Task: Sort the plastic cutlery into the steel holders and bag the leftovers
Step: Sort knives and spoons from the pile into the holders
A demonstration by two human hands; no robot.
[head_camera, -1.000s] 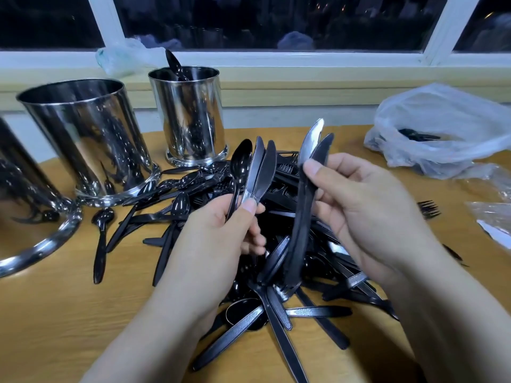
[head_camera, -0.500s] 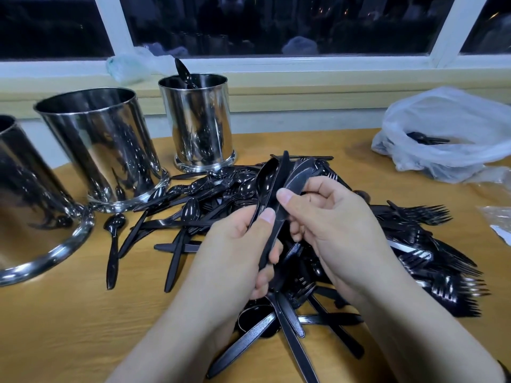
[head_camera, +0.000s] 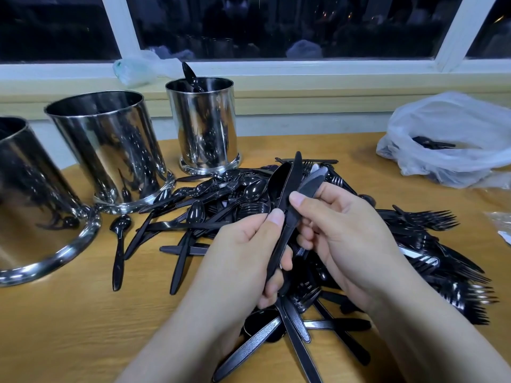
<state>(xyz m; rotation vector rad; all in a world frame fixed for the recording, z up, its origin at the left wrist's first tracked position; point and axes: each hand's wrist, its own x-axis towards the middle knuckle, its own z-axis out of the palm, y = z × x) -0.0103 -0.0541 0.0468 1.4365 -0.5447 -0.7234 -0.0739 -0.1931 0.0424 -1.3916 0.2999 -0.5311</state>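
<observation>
A heap of black plastic cutlery [head_camera: 229, 214] covers the middle of the wooden table [head_camera: 69, 322]. My left hand [head_camera: 243, 261] grips a small bunch of knives with a spoon [head_camera: 286, 200], held upright above the heap. My right hand [head_camera: 348, 239] pinches a knife blade [head_camera: 312, 185] against that bunch with thumb and fingers. Three steel holders stand at the left: a near one [head_camera: 30, 217], a middle one [head_camera: 110, 150], and a far one [head_camera: 204, 128] with a spoon sticking out.
A white plastic bag [head_camera: 453, 145] holding a few black pieces lies open at the right. Forks [head_camera: 431, 219] fan out on the right side of the heap. A clear wrapper [head_camera: 500, 225] sits at the right edge. A window sill runs behind the table.
My right hand brought its knives leftwards and down against the bunch in my left hand. Both hands sank lower over the heap, and the view shifted slightly.
</observation>
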